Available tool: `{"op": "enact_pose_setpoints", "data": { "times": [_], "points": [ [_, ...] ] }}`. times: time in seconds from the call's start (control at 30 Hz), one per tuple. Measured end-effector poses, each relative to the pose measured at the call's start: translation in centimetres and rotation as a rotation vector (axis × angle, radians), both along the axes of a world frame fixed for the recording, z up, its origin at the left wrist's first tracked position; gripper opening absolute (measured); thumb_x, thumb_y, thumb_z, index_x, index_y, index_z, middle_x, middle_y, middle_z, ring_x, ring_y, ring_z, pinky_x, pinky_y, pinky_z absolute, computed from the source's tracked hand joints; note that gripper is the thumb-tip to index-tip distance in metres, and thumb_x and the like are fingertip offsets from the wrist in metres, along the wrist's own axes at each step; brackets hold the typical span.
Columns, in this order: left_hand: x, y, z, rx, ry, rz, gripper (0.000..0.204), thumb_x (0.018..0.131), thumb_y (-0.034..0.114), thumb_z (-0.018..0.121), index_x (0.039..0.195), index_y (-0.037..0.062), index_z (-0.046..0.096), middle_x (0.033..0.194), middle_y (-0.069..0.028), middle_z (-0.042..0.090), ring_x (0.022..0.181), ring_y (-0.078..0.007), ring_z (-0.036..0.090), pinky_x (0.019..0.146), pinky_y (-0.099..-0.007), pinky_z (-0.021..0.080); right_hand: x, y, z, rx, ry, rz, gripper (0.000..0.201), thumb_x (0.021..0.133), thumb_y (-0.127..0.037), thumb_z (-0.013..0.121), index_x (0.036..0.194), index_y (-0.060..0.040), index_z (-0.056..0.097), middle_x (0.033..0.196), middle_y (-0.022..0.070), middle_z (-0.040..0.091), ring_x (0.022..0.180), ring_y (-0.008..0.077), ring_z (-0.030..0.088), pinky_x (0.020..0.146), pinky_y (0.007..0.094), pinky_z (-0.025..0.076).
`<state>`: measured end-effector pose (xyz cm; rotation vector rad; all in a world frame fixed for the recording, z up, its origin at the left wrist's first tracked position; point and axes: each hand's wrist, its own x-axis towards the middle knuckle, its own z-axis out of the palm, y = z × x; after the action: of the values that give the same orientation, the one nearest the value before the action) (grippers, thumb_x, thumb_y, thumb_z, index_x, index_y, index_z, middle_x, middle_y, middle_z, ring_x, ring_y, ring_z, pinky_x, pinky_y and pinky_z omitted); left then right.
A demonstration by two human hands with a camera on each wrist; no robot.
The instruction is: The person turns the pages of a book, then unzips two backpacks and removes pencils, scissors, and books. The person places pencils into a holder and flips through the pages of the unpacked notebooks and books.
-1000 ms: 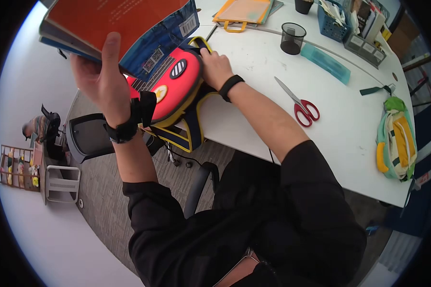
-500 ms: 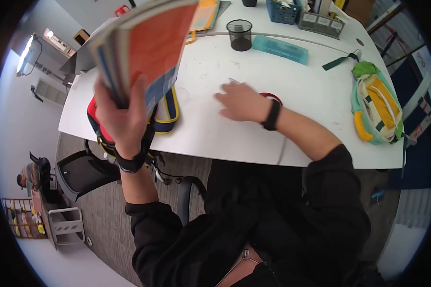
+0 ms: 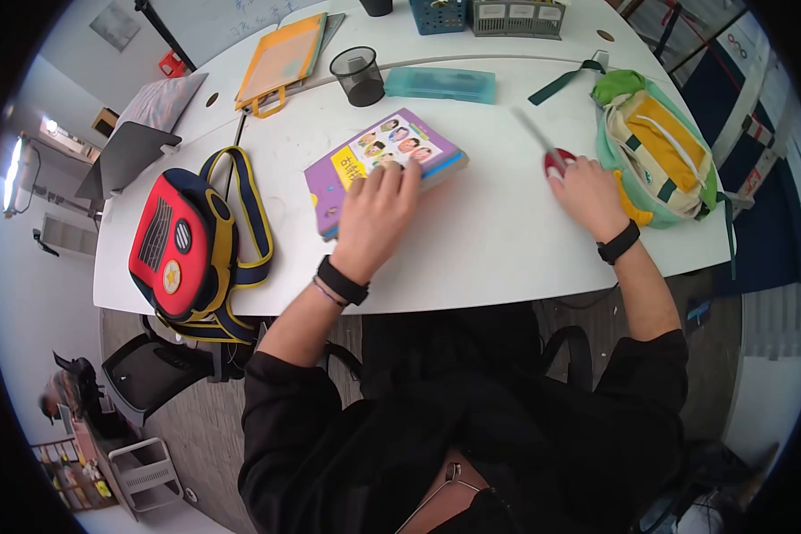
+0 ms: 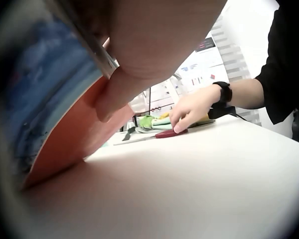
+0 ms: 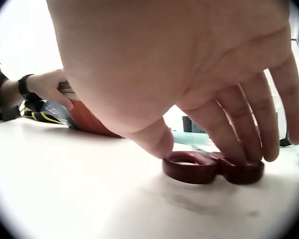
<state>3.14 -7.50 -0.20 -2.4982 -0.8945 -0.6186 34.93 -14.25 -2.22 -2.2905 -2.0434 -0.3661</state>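
My left hand (image 3: 378,218) grips a small stack of books (image 3: 432,147) at its near side. A purple cover with drawn faces lies uppermost. In the left wrist view, the orange back cover (image 4: 74,134) slants down to the tabletop, with the thumb against it. My right hand (image 3: 594,196) is at the red-handled scissors (image 3: 556,162), to the right on the table. The right wrist view shows thumb and fingertips pinching the handle loops (image 5: 189,172) from both sides. The blade blurs, pointing away from me.
At left, a red, navy and yellow backpack (image 3: 187,240) stands at the table edge. A green and yellow bag (image 3: 663,147) lies at right. Behind the books are a mesh pen cup (image 3: 358,78), a teal case (image 3: 440,84) and an orange folder (image 3: 280,58).
The left hand has brought the books from above the backpack down to the table's middle, purple cover up. The right hand has left the backpack, reached the scissors and shifted them rightward.
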Motion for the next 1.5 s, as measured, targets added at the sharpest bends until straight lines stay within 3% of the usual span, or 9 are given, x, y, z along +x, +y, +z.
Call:
{"op": "enact_pose_setpoints", "data": {
  "times": [0.17,0.23,0.43,0.67,0.77,0.97,1.13,1.27,1.5],
  "points": [
    [2.0,-2.5,0.3,-0.264,-0.034,-0.207,0.046,0.081,0.015,0.066,0.121,-0.0004,0.050,0.104,-0.0199,0.058,0.103,-0.0354,0.060,0.086,-0.0436,0.049,1.0,0.5,-0.2,-0.005,0.040,-0.091,0.040,0.088,-0.036,0.060,0.077,0.0023,0.067,0.086,0.0192,0.064,0.082,0.0344,0.063,0.071,0.0438,0.052],
    [1.2,-2.4,2.3,-0.860,-0.107,-0.224,0.051,0.084,0.019,0.069,0.128,0.0022,0.049,0.122,-0.0221,0.057,0.114,-0.0370,0.056,0.094,-0.0406,0.046,1.0,0.5,-0.4,0.015,0.066,-0.089,0.041,0.087,-0.037,0.060,0.076,0.0024,0.067,0.085,0.0192,0.064,0.081,0.0348,0.063,0.071,0.0435,0.053],
    [-6.4,3.9,5.1,-0.660,-0.176,0.029,0.058,0.085,0.032,0.069,0.128,-0.0006,0.050,0.118,-0.0259,0.059,0.111,-0.0391,0.057,0.093,-0.0414,0.047,-1.0,-0.1,0.7,0.175,0.058,-0.060,0.040,0.088,-0.037,0.061,0.080,0.0022,0.067,0.083,0.0198,0.065,0.082,0.0360,0.064,0.073,0.0436,0.052],
    [-8.7,9.0,-0.1,-0.906,-0.244,0.199,0.078,0.079,0.048,0.072,0.129,-0.0066,0.047,0.118,-0.0308,0.057,0.107,-0.0378,0.060,0.091,-0.0403,0.048,-11.8,0.8,1.6,-0.420,0.587,0.376,0.054,0.089,-0.048,0.056,0.072,0.0022,0.065,0.067,0.0227,0.063,0.069,0.0376,0.064,0.064,0.0453,0.050],
    [-8.5,7.9,-0.2,-0.940,-0.193,0.257,0.083,0.075,0.049,0.075,0.127,-0.0101,0.047,0.115,-0.0299,0.059,0.102,-0.0366,0.062,0.088,-0.0391,0.049,-13.9,2.9,1.2,-0.226,0.811,0.440,0.062,0.091,-0.053,0.052,0.063,0.0023,0.063,0.057,0.0186,0.060,0.059,0.0330,0.064,0.058,0.0415,0.050],
    [-12.9,7.0,-0.2,-1.028,-0.256,0.399,0.083,0.073,0.047,0.077,0.125,-0.0117,0.048,0.106,-0.0262,0.064,0.096,-0.0334,0.065,0.083,-0.0369,0.051,-16.6,7.5,1.4,-0.476,0.826,0.277,0.060,0.091,-0.049,0.054,0.061,0.0022,0.061,0.048,0.0092,0.055,0.044,0.0191,0.058,0.046,0.0324,0.046],
    [-17.1,7.0,-1.1,-1.087,-0.417,0.532,0.075,0.076,0.043,0.075,0.121,-0.0111,0.051,0.095,-0.0214,0.068,0.085,-0.0256,0.067,0.075,-0.0318,0.051,-19.3,10.5,2.1,-0.331,0.781,0.361,0.051,0.084,-0.041,0.064,0.105,0.0045,0.055,0.093,0.0212,0.067,0.085,0.0317,0.067,0.073,0.0391,0.051],
    [-18.9,6.3,0.3,-1.141,-0.391,0.621,0.069,0.076,0.040,0.075,0.119,-0.0097,0.053,0.093,-0.0204,0.068,0.083,-0.0254,0.067,0.073,-0.0307,0.051,-22.9,12.6,0.4,-0.183,0.762,0.519,0.057,0.081,-0.035,0.064,0.108,0.0136,0.051,0.093,0.0283,0.066,0.090,0.0403,0.066,0.082,0.0440,0.052],
    [-22.3,6.2,-2.1,-0.660,-0.516,0.601,0.061,0.077,0.031,0.074,0.118,-0.0097,0.053,0.085,-0.0168,0.067,0.073,-0.0261,0.066,0.067,-0.0348,0.053,-28.4,16.0,-2.2,-0.190,0.899,0.565,0.056,0.081,-0.031,0.065,0.112,0.0127,0.046,0.099,0.0303,0.064,0.095,0.0416,0.064,0.084,0.0445,0.051]
  ]
}}
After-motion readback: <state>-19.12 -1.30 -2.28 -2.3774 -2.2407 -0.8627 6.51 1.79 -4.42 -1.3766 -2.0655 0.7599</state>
